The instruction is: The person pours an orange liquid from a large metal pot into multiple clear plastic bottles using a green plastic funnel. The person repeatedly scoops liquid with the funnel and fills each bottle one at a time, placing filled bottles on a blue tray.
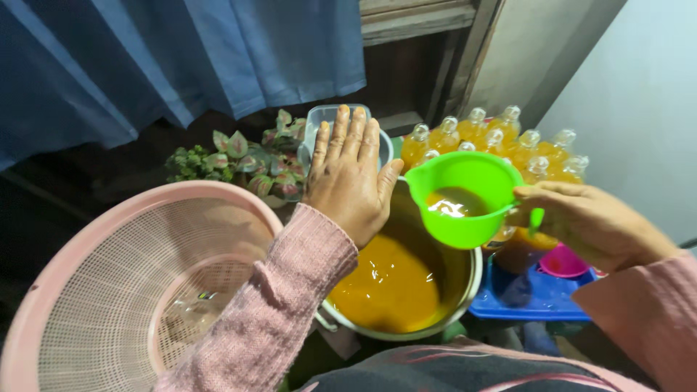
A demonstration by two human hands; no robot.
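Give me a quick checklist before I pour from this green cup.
1. Cup held by right hand at its handle: ok.
2. Cup holds orange liquid, well below the rim: ok.
3. Left hand over the pot, flat and empty, beside the cup: ok.
4. Pink funnel on the blue tray, not seated in any bottle: not ok.
5. An empty bottle among the bottles: cannot tell.
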